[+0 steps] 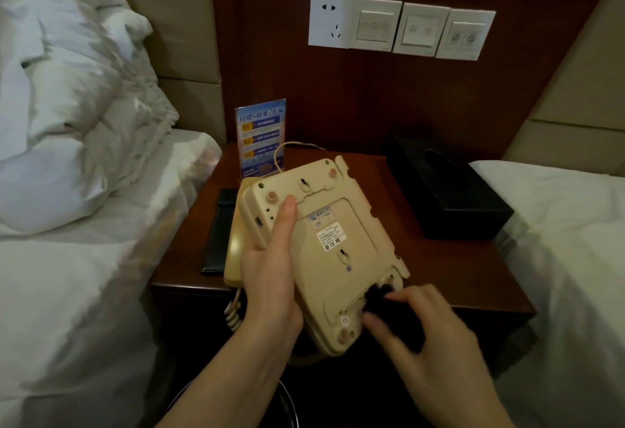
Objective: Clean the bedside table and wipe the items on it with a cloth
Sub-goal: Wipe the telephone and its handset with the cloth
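Label (332,237) on upturned telephone (324,245) shows CE and FC marks.

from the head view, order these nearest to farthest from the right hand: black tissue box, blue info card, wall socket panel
1. black tissue box: on the table's right side, up from the right hand.
2. blue info card: standing at the table's back left, beyond the upturned phone base.
3. wall socket panel: high on the wooden wall, farthest.

Right hand (426,336) and cloth (378,299) blurred
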Demonstrator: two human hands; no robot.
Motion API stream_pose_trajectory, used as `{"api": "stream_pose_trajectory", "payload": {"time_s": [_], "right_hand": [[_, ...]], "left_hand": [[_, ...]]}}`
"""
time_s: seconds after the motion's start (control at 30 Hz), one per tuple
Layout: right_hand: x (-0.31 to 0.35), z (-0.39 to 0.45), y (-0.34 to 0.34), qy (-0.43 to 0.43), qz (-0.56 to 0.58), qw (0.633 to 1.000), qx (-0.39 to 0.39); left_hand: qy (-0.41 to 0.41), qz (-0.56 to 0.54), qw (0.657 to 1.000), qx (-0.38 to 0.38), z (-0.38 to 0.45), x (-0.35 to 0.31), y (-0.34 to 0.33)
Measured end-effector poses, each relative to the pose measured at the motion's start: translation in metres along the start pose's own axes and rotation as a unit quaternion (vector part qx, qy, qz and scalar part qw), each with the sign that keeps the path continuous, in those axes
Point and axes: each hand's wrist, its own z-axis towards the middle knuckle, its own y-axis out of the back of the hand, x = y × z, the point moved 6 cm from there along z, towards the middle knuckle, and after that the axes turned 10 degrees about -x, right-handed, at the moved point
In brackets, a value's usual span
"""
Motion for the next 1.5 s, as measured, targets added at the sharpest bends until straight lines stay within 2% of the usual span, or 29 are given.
{"api": "stream_pose_trajectory", "payload": {"time_s": [0.1,0.3,0.47,0.67,0.83,0.9,1.0,1.03,1.17,1.33,1.4,1.5], "right_hand": [[0.011,-0.012,-0.006,0.036,0.026,0.999,0.023],[-0.005,0.013,0.012,0.03,-0.063,0.998,-0.011],[0.006,0.003,0.005,0.053,-0.009,0.997,0.051],[-0.003,0.016,0.012,0.038,-0.064,0.997,0.016],[0.005,0.009,0.006,0.044,-0.004,0.995,0.084],[-0.008,0.024,0.016,0.024,-0.021,0.998,0.062],[-0.025,0.043,0.03,-0.006,0.0,1.0,-0.018],[-0.028,0.046,0.028,-0.008,0.008,1.0,-0.016],[-0.027,0.047,0.009,0.043,-0.013,0.996,0.083],[-0.035,0.039,0.015,0.072,-0.067,0.987,0.13],[-0.035,0.037,0.018,0.07,-0.071,0.989,0.106],[-0.029,0.042,0.02,0.074,-0.073,0.994,0.016]], "left_hand": [[-0.02,0.0,1.0,0.003,-0.001,-0.002,-0.001],[-0.017,-0.006,1.0,-0.004,0.0,-0.001,0.002],[-0.025,-0.001,1.0,0.0,-0.002,-0.002,0.0],[-0.022,-0.01,1.0,0.001,-0.002,-0.002,0.002],[-0.03,-0.007,0.999,0.007,-0.003,-0.004,0.001],[-0.022,-0.008,1.0,0.008,-0.003,-0.002,0.001],[-0.009,-0.006,1.0,0.007,-0.002,-0.001,0.001],[-0.006,-0.005,1.0,0.006,-0.001,-0.001,0.001],[-0.005,-0.009,1.0,-0.003,0.0,-0.001,0.001],[-0.01,-0.012,1.0,-0.017,-0.001,-0.001,0.004],[-0.007,-0.009,1.0,-0.012,-0.001,0.0,0.003],[0.0,-0.004,1.0,-0.005,-0.001,0.002,0.0]]}}
